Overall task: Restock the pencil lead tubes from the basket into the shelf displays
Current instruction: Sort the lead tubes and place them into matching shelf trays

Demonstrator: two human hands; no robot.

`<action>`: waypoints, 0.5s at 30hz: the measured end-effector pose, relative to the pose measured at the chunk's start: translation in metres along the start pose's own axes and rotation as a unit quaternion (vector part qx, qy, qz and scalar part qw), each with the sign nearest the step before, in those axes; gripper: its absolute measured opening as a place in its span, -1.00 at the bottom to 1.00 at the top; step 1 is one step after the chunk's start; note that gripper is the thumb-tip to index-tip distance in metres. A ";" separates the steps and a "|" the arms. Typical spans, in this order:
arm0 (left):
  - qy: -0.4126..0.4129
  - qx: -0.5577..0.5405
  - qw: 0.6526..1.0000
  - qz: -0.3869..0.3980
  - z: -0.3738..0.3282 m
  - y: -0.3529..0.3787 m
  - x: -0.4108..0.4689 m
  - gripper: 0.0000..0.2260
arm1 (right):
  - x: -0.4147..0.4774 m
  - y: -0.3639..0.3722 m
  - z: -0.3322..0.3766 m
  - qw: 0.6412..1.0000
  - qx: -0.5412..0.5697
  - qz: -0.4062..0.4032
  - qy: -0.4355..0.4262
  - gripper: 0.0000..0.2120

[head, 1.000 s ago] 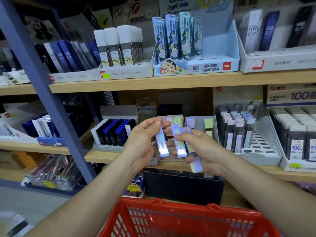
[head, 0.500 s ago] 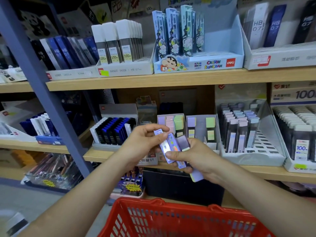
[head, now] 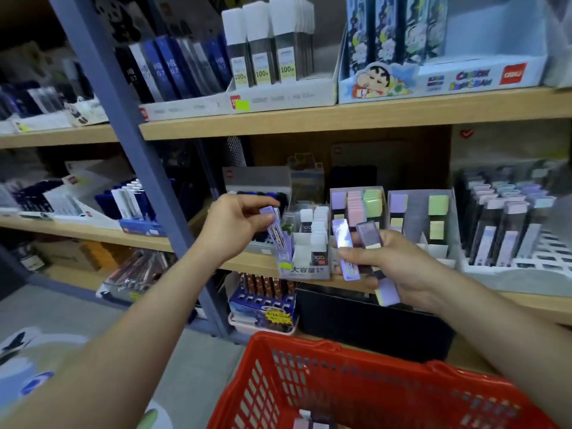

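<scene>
My left hand (head: 235, 226) grips one purple pencil lead tube (head: 278, 232), held upright in front of the middle shelf. To its right, my right hand (head: 393, 267) holds a fanned bunch of lead tubes (head: 346, 249), one shiny lilac and one dark with a pale end. The two hands are apart. The red basket (head: 340, 363) sits low in front of me, with a few tubes just visible at its bottom edge. Behind my right hand stands a grey display (head: 414, 212) with pastel-capped tubes in slots.
A blue steel upright (head: 133, 156) slants down left of my left hand. A white display of 100-count tubes (head: 309, 243) sits between my hands. More displays fill the upper shelf (head: 340, 116) and the right side (head: 510, 224). A black box (head: 371, 323) sits under the shelf.
My left hand has drawn one purple tube out of the bunch and moved it left and up. My right hand has stayed with the remaining tubes. The view has shifted closer and rightward.
</scene>
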State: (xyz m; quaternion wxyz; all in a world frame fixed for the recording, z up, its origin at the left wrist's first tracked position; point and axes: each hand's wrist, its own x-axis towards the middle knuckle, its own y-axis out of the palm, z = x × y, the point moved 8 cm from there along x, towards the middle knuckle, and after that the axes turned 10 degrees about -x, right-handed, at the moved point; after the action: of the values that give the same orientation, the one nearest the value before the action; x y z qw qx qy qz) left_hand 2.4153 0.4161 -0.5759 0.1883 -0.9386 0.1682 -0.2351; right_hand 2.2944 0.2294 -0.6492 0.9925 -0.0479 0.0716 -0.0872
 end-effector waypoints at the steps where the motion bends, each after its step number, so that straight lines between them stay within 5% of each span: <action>1: 0.008 0.025 1.000 0.007 0.001 0.003 -0.001 -0.81 | 0.001 0.003 0.000 1.000 0.001 -0.002 -0.002 -0.87; 15: 0.073 0.123 0.988 0.059 0.026 0.032 -0.004 -0.70 | 0.017 0.025 -0.020 1.000 -0.028 0.005 0.013 -0.76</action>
State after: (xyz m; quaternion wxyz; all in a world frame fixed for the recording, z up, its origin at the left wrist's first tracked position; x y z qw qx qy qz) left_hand 2.4179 0.3971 -0.6130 0.3036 -0.8770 0.2063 -0.3100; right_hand 2.3118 0.2488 -0.6737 0.9901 -0.0737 0.0873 -0.0811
